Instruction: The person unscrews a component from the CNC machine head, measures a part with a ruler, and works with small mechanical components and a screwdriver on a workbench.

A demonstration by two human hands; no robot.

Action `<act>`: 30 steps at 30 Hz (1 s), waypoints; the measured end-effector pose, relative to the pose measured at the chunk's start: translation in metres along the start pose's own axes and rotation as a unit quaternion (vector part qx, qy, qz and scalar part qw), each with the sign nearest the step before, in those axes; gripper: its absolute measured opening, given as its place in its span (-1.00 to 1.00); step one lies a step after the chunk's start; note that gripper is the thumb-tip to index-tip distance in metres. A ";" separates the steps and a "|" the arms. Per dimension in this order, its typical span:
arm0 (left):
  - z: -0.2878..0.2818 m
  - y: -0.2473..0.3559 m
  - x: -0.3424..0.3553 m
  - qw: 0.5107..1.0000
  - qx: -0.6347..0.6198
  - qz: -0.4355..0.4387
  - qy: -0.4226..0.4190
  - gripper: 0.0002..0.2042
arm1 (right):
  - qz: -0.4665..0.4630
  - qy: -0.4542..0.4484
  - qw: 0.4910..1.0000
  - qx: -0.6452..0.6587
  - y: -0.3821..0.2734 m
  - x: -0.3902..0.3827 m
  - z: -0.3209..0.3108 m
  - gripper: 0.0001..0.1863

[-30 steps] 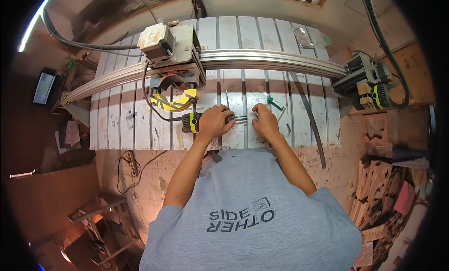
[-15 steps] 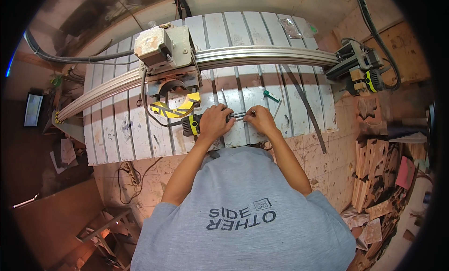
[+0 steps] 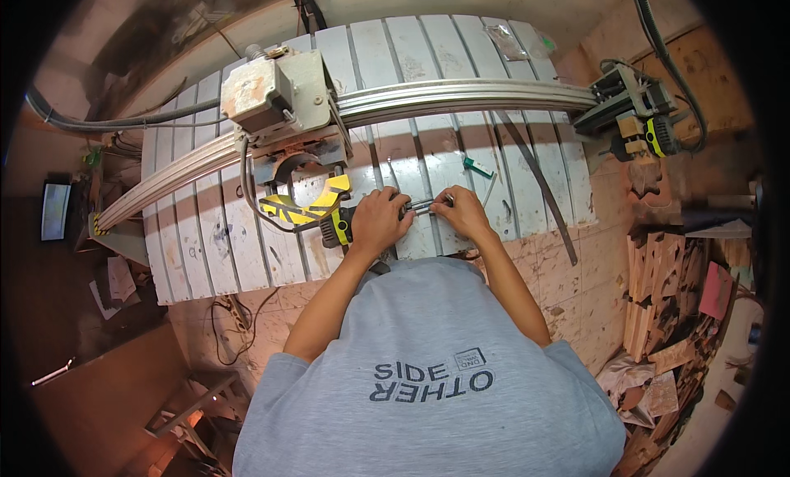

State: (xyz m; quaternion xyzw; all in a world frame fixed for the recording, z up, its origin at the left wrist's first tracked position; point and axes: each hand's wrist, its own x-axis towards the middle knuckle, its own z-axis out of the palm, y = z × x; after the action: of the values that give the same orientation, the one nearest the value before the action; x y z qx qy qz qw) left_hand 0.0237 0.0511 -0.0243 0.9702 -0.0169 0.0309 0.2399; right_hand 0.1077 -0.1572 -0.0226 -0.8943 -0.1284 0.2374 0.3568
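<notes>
My left hand (image 3: 378,220) is closed around a black and yellow-green spindle motor (image 3: 334,229) lying near the front edge of the slatted machine bed. A cable leads from its rear end. Thin dark metal tools (image 3: 421,206), perhaps wrenches, bridge the gap between the motor's front end and my right hand (image 3: 461,212). The right fingers are pinched on the far ends of these tools. Most of the motor lies hidden under my left hand, and the tools' exact kind is too small to make out.
A metal gantry beam (image 3: 461,94) spans the white slatted bed (image 3: 247,247), carrying a carriage with a yellow-and-black striped clamp (image 3: 304,210). A green-and-white small item (image 3: 476,166), a thin rod (image 3: 490,191) and a long dark strip (image 3: 539,185) lie to the right. Wood scraps (image 3: 650,296) are stacked beyond.
The view has shifted slightly, so the gantry and bed sit a little differently. Both hands stay nearly where they were, still on the motor and the thin metal tools.
</notes>
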 end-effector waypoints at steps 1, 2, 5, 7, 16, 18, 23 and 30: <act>-0.001 0.000 0.000 1.000 -0.001 -0.001 -0.003 -0.71 | -0.003 0.002 1.000 0.003 0.000 0.000 0.001 -0.71; 0.000 0.000 0.000 1.000 -0.001 -0.002 -0.004 -0.71 | -0.006 0.004 1.000 0.005 0.001 0.001 0.001 -0.71; 0.001 -0.001 0.001 1.000 -0.003 -0.002 -0.004 -0.71 | -0.006 0.009 1.000 0.026 0.008 0.002 0.005 -0.71; 0.001 -0.001 0.000 1.000 -0.007 0.002 0.002 -0.71 | 0.001 0.003 0.999 0.043 0.010 0.004 0.006 -0.71; -0.001 0.000 0.003 1.000 0.000 -0.002 -0.011 -0.71 | 0.009 -0.005 0.998 0.069 0.015 0.005 0.006 -0.73; 0.000 0.000 0.002 1.000 0.001 0.001 -0.005 -0.71 | 0.008 -0.007 0.997 0.072 0.015 0.005 0.006 -0.74; 0.001 0.000 0.002 1.000 0.001 0.001 -0.005 -0.71 | 0.008 -0.008 0.997 0.078 0.017 0.005 0.006 -0.74; -0.001 0.001 0.002 1.000 0.001 0.001 -0.007 -0.71 | 0.018 -0.008 0.996 0.084 0.023 0.007 0.010 -0.75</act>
State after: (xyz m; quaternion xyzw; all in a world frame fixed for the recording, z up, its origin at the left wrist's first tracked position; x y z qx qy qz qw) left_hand 0.0255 0.0506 -0.0222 0.9705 -0.0190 0.0243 0.2389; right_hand 0.1103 -0.1654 -0.0475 -0.8616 -0.0949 0.2609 0.4249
